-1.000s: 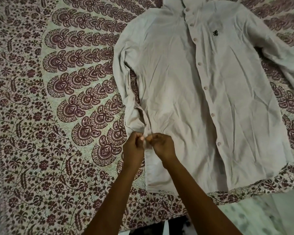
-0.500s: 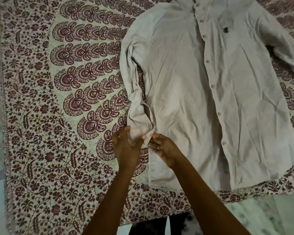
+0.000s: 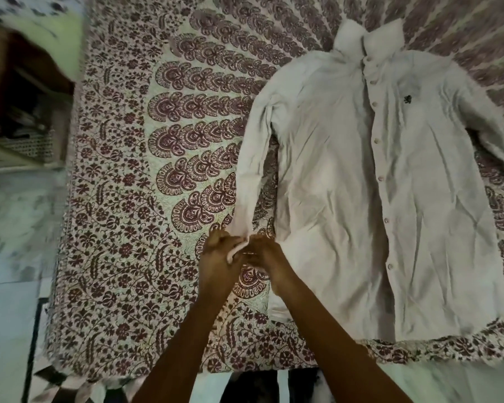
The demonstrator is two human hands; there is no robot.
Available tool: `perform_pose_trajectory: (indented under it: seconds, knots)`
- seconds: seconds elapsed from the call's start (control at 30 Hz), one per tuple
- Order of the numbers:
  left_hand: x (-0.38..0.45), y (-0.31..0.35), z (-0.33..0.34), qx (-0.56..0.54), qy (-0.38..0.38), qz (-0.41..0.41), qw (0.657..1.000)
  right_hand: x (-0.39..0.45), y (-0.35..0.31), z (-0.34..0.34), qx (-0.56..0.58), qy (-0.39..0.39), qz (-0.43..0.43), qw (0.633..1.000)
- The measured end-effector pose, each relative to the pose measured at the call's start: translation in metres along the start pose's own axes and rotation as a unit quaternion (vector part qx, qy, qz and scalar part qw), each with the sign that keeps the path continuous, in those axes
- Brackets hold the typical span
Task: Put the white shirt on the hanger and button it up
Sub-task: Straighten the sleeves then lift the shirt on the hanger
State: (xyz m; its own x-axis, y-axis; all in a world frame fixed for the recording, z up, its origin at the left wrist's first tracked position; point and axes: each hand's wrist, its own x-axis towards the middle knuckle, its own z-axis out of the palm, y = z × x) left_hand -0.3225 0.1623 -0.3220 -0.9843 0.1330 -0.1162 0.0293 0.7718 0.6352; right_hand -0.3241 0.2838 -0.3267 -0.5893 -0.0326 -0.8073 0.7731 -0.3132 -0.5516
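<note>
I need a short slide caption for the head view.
Both hands, left and right, pinch the sleeve cuff of a white shirt on a patterned bedspread.

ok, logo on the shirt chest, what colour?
Black logo on the white shirt, head view.

Your white shirt (image 3: 346, 184) lies flat and face up on the patterned bedspread (image 3: 146, 199), spread toward its right side with the collar (image 3: 367, 36) at the far end and the hem running along the near edge. The front placket is closed, a row of small buttons down the middle, a small dark emblem on the chest. The fabric is creased all over. One sleeve runs down beside the body toward the near edge; the other trails off toward the right edge.
</note>
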Motion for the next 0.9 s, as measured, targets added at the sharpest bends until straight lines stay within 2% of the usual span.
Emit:
perform_pose_trajectory:
  seconds: [0.1,0.17,0.23,0.43,0.6,0.73,0.9]
  knots:
    - [-0.013,-0.014,-0.006,0.104,-0.101,-0.005,0.989,0.002,0.013,0.005,-0.04,0.006,0.041,0.998]
    - [-0.022,-0.017,-0.008,0.096,-0.185,-0.051,0.977,-0.005,0.021,-0.003,-0.08,0.051,0.041,0.995]
    - [-0.029,-0.017,-0.007,0.076,-0.212,-0.075,0.972,-0.016,0.023,-0.014,-0.06,0.08,0.04,0.994]
    - [-0.023,0.006,-0.006,0.043,-0.182,-0.095,0.978,-0.045,-0.002,-0.044,-0.09,0.118,0.002,0.989]
    - [-0.002,0.02,-0.001,0.041,-0.105,-0.194,0.974,-0.044,-0.011,-0.061,-0.115,0.128,-0.035,0.984]
    - [0.005,0.007,0.009,0.04,-0.055,-0.284,0.956,-0.019,0.016,-0.054,-0.168,0.077,-0.016,0.983]
    - [0.008,-0.023,0.034,-0.013,-0.119,-0.34,0.933,0.013,0.039,-0.026,-0.188,-0.016,-0.009,0.982]
